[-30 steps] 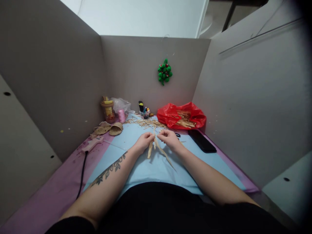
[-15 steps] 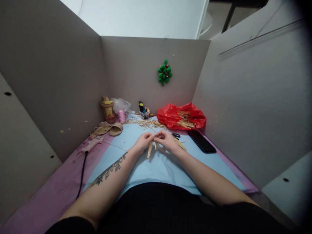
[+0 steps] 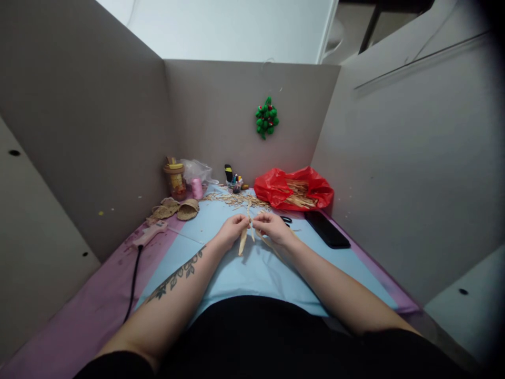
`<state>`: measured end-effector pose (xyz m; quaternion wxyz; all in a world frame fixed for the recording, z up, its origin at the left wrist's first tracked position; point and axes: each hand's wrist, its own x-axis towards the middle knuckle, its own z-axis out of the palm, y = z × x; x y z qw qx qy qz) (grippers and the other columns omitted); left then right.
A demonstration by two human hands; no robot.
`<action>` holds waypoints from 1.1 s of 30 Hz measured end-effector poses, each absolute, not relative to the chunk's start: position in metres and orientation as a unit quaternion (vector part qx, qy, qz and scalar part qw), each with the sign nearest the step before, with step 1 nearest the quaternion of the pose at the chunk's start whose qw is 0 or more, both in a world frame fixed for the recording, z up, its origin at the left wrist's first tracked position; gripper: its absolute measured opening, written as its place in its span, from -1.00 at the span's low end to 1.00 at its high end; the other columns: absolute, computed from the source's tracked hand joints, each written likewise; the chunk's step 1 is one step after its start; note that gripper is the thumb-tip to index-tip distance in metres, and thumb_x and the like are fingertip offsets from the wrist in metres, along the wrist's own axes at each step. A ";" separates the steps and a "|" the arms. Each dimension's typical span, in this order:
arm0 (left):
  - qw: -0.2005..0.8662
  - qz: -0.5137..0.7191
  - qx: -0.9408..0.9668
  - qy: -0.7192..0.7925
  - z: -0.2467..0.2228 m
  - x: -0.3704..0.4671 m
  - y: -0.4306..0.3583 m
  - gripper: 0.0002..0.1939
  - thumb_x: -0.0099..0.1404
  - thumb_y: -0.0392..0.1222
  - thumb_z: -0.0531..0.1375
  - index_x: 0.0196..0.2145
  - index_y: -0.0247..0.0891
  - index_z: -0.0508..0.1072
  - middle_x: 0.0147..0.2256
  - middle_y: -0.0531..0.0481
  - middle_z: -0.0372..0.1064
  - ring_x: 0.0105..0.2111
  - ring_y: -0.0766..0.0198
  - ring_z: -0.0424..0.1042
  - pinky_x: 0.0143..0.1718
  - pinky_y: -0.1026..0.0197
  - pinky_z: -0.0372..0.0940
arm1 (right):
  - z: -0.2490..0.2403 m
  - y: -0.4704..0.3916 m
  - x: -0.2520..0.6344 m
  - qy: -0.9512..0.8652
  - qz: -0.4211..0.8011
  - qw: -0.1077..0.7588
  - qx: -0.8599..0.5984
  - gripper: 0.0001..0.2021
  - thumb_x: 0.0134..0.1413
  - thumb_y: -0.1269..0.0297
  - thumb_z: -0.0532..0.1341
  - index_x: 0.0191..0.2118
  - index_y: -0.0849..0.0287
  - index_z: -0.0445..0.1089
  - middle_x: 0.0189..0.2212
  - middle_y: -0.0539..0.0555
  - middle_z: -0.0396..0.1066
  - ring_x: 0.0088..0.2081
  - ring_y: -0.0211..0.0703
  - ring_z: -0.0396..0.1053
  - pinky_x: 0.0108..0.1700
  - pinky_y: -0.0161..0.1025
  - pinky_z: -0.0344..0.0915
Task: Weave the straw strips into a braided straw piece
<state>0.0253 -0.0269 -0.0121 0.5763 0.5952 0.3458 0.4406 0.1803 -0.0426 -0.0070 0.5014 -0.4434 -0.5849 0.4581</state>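
Pale straw strips [image 3: 243,242] hang below my fingers over the blue cloth, and a narrow twisted length rises just above them. My left hand [image 3: 235,230] pinches the strips between thumb and fingers. Close on its right, my right hand [image 3: 272,227] is closed on another strip, whose loose end trails down to the right under the wrist. A small gap parts the two hands. Black scissors [image 3: 286,219] lie partly hidden behind my right hand.
A red bag [image 3: 276,188] of straw stands at the back right, near a black phone-like slab [image 3: 327,230]. Straw scraps [image 3: 236,200] lie at the back. On the left are a corded glue gun [image 3: 152,233], woven pieces [image 3: 188,209], pink thread [image 3: 197,188] and a jar [image 3: 175,180].
My right hand has moved slightly right, away from my left hand, widening the gap between them. My left hand has stayed nearly still.
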 end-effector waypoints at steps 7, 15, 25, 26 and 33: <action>0.565 0.439 0.600 0.358 -0.009 0.025 -0.030 -0.69 0.05 0.03 0.19 -0.51 -0.31 0.30 -0.65 0.15 0.14 -0.64 0.44 0.08 -0.58 0.33 -0.05 | -0.010 -0.041 0.180 -0.591 0.448 0.512 -0.434 -0.74 -0.28 0.15 0.30 -0.50 0.25 0.35 -0.63 -0.05 0.25 -0.61 -0.38 0.11 -0.56 -0.37 0.05; 0.586 0.435 0.588 0.348 -0.009 0.026 -0.031 -0.67 0.02 0.03 0.21 -0.51 -0.31 0.29 -0.63 0.15 0.16 -0.63 0.45 0.08 -0.56 0.34 -0.02 | -0.009 -0.043 0.177 -0.600 0.427 0.511 -0.443 -0.76 -0.25 0.16 0.28 -0.47 0.24 0.35 -0.59 -0.04 0.29 -0.57 -0.35 0.16 -0.52 -0.36 0.08; 0.586 0.419 0.590 0.364 -0.007 0.024 -0.032 -0.67 0.03 0.04 0.20 -0.54 -0.31 0.29 -0.66 0.13 0.16 -0.65 0.44 0.11 -0.57 0.33 -0.01 | -0.009 -0.038 0.180 -0.539 0.422 0.554 -0.474 -0.80 -0.12 0.23 0.10 -0.32 0.18 0.29 -0.64 -0.08 0.24 -0.59 -0.32 0.20 -0.53 -0.36 0.13; 0.588 0.417 0.589 0.365 -0.007 0.024 -0.031 -0.67 0.03 0.05 0.20 -0.54 -0.31 0.29 -0.67 0.14 0.15 -0.65 0.44 0.10 -0.58 0.33 -0.01 | -0.010 -0.037 0.181 -0.536 0.421 0.556 -0.477 -0.81 -0.12 0.21 0.11 -0.34 0.17 0.27 -0.67 -0.10 0.20 -0.63 -0.34 0.15 -0.57 -0.37 0.09; 0.603 0.415 0.582 0.355 -0.011 0.023 -0.028 -0.66 0.02 0.06 0.21 -0.53 -0.30 0.28 -0.68 0.14 0.14 -0.68 0.46 0.09 -0.61 0.34 -0.04 | -0.008 -0.044 0.180 -0.636 0.398 0.481 -0.452 -0.67 -0.17 -0.01 0.23 -0.55 0.18 0.24 -0.68 -0.09 0.11 -0.63 -0.37 0.00 -0.61 -0.37 -0.07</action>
